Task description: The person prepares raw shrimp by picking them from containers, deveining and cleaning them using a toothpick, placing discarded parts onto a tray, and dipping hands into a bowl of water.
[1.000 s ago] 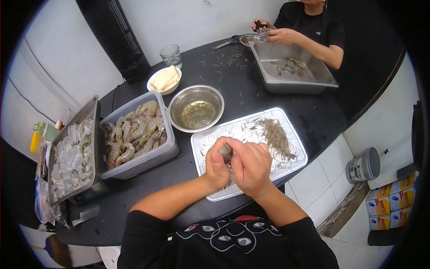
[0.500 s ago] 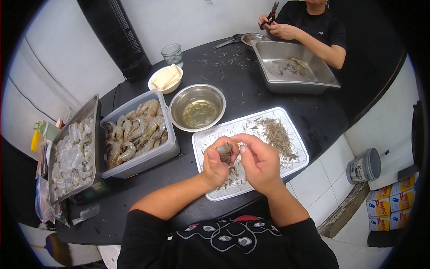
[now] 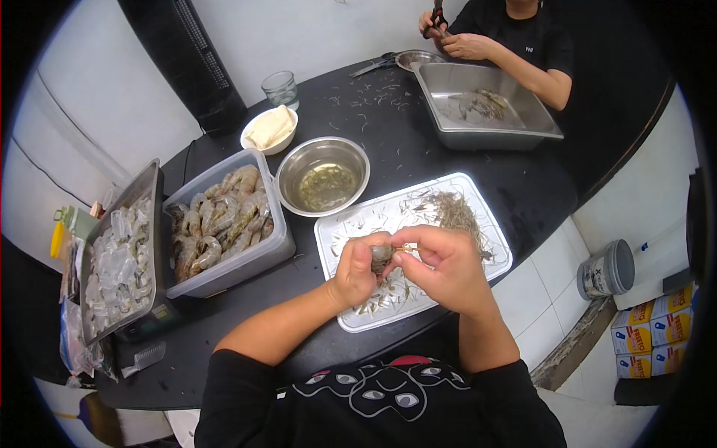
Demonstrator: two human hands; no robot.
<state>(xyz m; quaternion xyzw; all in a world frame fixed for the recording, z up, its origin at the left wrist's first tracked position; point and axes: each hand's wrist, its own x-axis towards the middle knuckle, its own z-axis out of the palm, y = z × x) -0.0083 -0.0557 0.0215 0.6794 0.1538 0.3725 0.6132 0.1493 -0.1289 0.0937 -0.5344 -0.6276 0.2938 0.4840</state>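
Over the white tray (image 3: 351, 319), my left hand (image 3: 354, 273) is closed around a grey raw shrimp (image 3: 382, 254). My right hand (image 3: 447, 267) pinches a thin toothpick (image 3: 408, 249), its tip at the shrimp's shell. Fingers cover most of the shrimp and part of the toothpick. Beneath my hands, small shrimp trimmings are scattered on the tray, with a brownish heap of trimmings (image 3: 457, 213) at its far right. To the left, a clear plastic tub (image 3: 237, 278) is piled with whole raw shrimp (image 3: 224, 216).
A steel bowl (image 3: 360, 145) of cloudy liquid stands behind the tray, near a white bowl with a folded cloth (image 3: 270, 128) and a glass (image 3: 281, 89). At far left is a metal pan with ice (image 3: 119, 261). Across the table, a co-worker holds scissors (image 3: 435, 21) over a steel pan (image 3: 493, 140).
My right hand has turned and brought the toothpick against the shrimp; more of the toothpick shows now. My left hand keeps its grip. The co-worker's scissors have shifted left and up.
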